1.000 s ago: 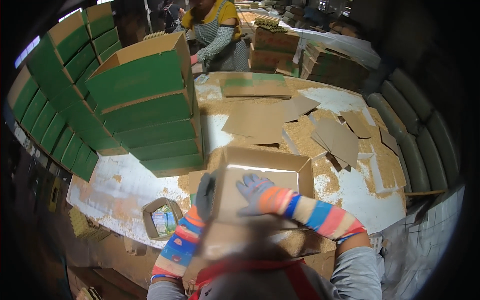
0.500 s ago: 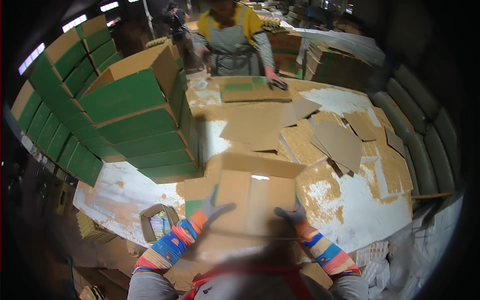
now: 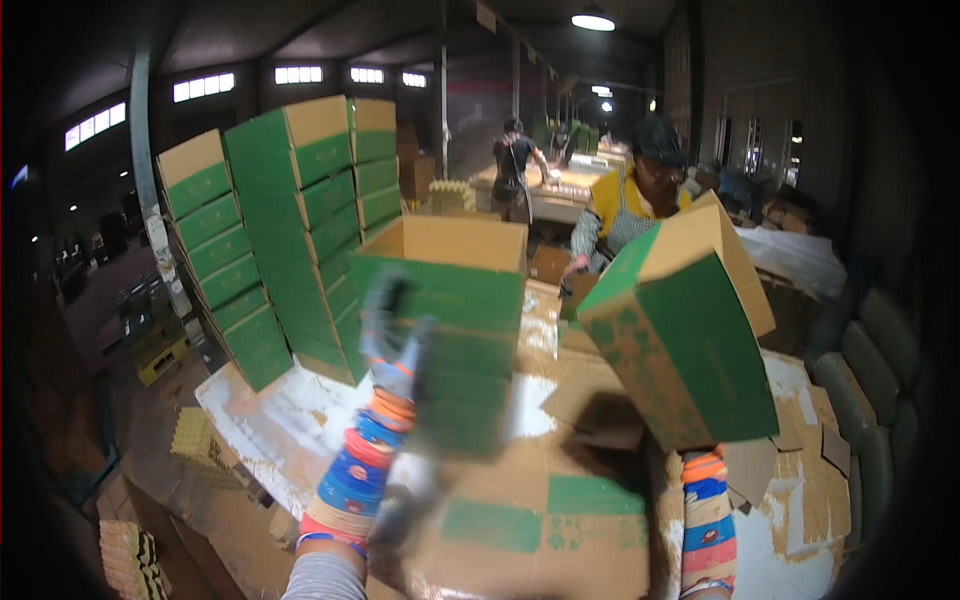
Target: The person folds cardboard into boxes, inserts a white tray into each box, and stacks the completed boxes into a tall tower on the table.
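A green and brown cardboard box is tilted in the air to the right, above the table. My right sleeved forearm reaches up under its lower edge; the box hides the hand, which carries it. My left hand, in a grey glove and smeared by motion, is raised with thumb and fingers apart and nothing between them. Just beyond it stands a stack topped by an open green box. A brown cardboard piece with green patches lies flat in front of me, below both hands.
Tall stacks of green boxes stand at the left of the white table. Loose cardboard sheets and sawdust-like bits lie on the right. Across the table is a person in a yellow top; another person stands farther back.
The box in front of me has been raised and swung to the right, now tilted. My left hand has let go of it and moved up toward the stack. The view has lifted.
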`<state>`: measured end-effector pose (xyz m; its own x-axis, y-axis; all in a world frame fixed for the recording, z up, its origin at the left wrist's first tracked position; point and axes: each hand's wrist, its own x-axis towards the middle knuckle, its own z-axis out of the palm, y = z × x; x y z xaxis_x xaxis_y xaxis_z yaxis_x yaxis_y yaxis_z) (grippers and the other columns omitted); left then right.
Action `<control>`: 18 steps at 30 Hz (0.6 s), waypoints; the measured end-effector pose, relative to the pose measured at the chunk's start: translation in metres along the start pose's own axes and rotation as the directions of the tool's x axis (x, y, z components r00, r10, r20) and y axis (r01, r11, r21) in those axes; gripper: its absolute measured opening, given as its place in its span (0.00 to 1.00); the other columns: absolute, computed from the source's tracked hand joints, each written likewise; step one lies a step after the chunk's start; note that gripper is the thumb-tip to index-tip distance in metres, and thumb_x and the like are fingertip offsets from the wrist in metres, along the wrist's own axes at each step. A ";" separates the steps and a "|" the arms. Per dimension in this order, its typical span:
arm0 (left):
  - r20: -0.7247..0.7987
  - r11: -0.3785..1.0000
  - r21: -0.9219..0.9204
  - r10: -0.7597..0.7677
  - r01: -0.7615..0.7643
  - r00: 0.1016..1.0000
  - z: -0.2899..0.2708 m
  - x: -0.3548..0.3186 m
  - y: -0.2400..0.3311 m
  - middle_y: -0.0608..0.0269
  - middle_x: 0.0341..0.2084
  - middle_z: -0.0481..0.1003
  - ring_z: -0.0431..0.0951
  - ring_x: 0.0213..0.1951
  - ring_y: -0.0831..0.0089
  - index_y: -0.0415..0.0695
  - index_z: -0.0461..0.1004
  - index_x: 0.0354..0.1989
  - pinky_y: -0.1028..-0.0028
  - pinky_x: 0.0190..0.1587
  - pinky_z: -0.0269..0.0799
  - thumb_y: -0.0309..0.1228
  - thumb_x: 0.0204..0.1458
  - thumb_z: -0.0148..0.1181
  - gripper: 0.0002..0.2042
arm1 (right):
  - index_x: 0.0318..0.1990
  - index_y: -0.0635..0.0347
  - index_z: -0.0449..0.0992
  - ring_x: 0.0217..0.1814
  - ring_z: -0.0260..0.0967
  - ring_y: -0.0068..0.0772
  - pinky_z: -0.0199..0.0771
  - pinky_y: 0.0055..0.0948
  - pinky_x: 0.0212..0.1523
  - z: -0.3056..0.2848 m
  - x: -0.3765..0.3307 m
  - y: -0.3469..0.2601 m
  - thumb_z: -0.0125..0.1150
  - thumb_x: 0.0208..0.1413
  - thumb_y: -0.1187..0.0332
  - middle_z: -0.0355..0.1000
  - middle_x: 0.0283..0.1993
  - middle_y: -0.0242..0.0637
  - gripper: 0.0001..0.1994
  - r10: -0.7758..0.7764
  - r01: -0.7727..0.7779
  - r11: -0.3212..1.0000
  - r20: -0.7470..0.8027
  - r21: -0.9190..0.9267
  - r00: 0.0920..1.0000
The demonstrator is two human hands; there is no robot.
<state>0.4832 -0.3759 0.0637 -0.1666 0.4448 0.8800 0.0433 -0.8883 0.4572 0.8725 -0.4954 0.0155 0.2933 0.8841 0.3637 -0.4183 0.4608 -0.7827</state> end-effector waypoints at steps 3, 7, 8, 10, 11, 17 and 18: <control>-0.192 0.960 0.280 0.081 -0.025 0.978 -0.070 0.043 -0.050 0.51 0.56 0.63 0.62 0.58 0.64 0.36 0.57 0.61 0.69 0.60 0.57 0.32 0.54 0.55 0.27 | 0.58 0.61 0.63 0.57 0.60 0.33 0.59 0.31 0.59 0.044 0.065 0.028 0.44 0.62 0.58 0.64 0.56 0.36 0.21 -0.026 -0.002 0.987 0.173 0.164 0.985; 0.147 0.927 0.376 -0.072 0.012 0.986 -0.125 0.008 -0.173 0.49 0.57 0.62 0.62 0.58 0.60 0.39 0.60 0.59 0.71 0.59 0.57 0.44 0.57 0.47 0.26 | 0.60 0.60 0.61 0.60 0.57 0.34 0.57 0.31 0.61 0.090 0.146 0.090 0.42 0.62 0.57 0.62 0.59 0.35 0.23 -0.135 -0.136 0.898 0.558 0.418 0.819; 0.199 0.885 0.465 -0.093 -0.011 0.976 -0.145 0.004 -0.168 0.48 0.57 0.62 0.62 0.58 0.59 0.39 0.61 0.59 0.71 0.59 0.57 0.45 0.58 0.46 0.26 | 0.60 0.61 0.61 0.58 0.60 0.34 0.59 0.33 0.60 0.137 0.144 0.101 0.40 0.62 0.54 0.63 0.58 0.36 0.25 0.170 -0.291 0.924 0.415 0.248 0.894; 0.105 0.828 0.347 -0.501 0.441 0.859 -0.133 0.003 -0.133 0.45 0.58 0.60 0.60 0.59 0.54 0.39 0.63 0.57 0.69 0.61 0.54 0.45 0.58 0.46 0.25 | 0.60 0.62 0.59 0.58 0.61 0.33 0.60 0.34 0.60 0.188 0.146 0.108 0.37 0.61 0.49 0.64 0.58 0.36 0.28 0.505 -0.520 0.853 0.172 0.047 0.846; 0.085 0.761 0.299 -0.622 0.576 0.778 -0.128 0.003 -0.124 0.43 0.58 0.59 0.60 0.59 0.53 0.39 0.64 0.57 0.69 0.61 0.54 0.44 0.58 0.46 0.25 | 0.61 0.62 0.58 0.58 0.60 0.33 0.59 0.35 0.60 0.194 0.150 0.114 0.36 0.60 0.47 0.62 0.59 0.36 0.30 0.493 -0.502 0.865 0.199 -0.009 0.847; 0.051 0.917 0.028 -0.398 0.398 0.916 -0.107 0.005 -0.130 0.50 0.60 0.58 0.57 0.60 0.65 0.38 0.44 0.66 0.72 0.62 0.51 0.48 0.56 0.51 0.38 | 0.65 0.58 0.50 0.63 0.53 0.33 0.56 0.38 0.61 0.203 0.156 0.120 0.31 0.54 0.36 0.56 0.64 0.35 0.40 0.498 -0.462 0.865 0.220 -0.194 0.839; 0.076 0.870 0.026 -0.493 0.493 0.866 -0.101 0.004 -0.116 0.55 0.60 0.59 0.58 0.59 0.67 0.36 0.50 0.64 0.73 0.61 0.52 0.50 0.57 0.48 0.35 | 0.65 0.58 0.49 0.63 0.52 0.32 0.55 0.38 0.61 0.197 0.153 0.118 0.30 0.52 0.34 0.55 0.64 0.35 0.42 0.497 -0.457 0.864 0.215 -0.212 0.840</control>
<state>0.3776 -0.2830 0.0013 -0.0905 0.8324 0.5467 -0.0190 -0.5503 0.8347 0.6987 -0.2905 0.0789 -0.1465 0.9889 0.0250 -0.3134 -0.0225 -0.9494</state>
